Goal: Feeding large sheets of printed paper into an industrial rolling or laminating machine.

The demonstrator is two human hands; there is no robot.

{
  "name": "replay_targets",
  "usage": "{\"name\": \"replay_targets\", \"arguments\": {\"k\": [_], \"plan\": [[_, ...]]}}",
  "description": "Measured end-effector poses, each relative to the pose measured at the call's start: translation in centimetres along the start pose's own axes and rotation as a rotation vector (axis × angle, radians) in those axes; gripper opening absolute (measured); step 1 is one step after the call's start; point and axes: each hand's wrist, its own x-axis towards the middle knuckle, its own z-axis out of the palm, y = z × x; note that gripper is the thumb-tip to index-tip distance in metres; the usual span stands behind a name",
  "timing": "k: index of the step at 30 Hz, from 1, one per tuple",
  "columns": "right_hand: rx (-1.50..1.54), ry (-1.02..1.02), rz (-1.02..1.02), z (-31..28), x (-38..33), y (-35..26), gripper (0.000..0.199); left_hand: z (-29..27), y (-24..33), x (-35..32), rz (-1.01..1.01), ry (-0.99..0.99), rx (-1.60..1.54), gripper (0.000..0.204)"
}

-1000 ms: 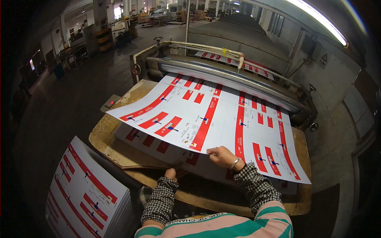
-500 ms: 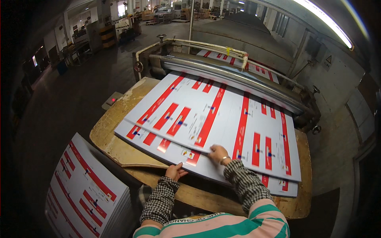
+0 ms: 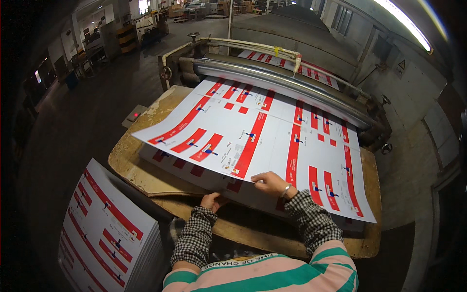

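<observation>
A large white printed sheet (image 3: pixel 262 131) with red bars and blue marks lies lifted over a stack of the same sheets (image 3: pixel 194 171) on a worn wooden table (image 3: pixel 141 168). My right hand (image 3: pixel 270 184) pinches the near edge of that top sheet and holds its left side raised. My left hand (image 3: pixel 210 200) rests lower, fingers at the near edge of the stack under the lifted sheet. Both forearms wear checked sleeves.
A long metal roller (image 3: pixel 272 87) of a machine runs along the far edge of the table, with more printed sheets behind it. A second pile of printed sheets (image 3: pixel 104 228) stands at my lower left. A grey wall rises at right, and concrete floor lies at left.
The top sheet dropped flat onto the stack half a second ago, and now its left side is lifted again. My right hand stays at its near edge.
</observation>
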Motion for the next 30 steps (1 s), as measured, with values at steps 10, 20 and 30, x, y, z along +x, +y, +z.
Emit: {"name": "replay_targets", "arguments": {"k": [10,20,30], "plan": [[0.174,-0.065,0.109,5.6,-3.9,0.2,0.034,-0.4,-0.3,0.4,0.065,0.2,0.006,0.029],[-0.209,0.305,0.376,4.0,1.7,6.4,0.041,0.6,-0.1,-0.7,-0.028,0.048,0.177,0.029],[-0.15,-0.134,0.074,5.9,-2.2,3.6,0.036,-1.0,-0.4,-0.8,-0.094,-0.075,0.124,0.026]]}}
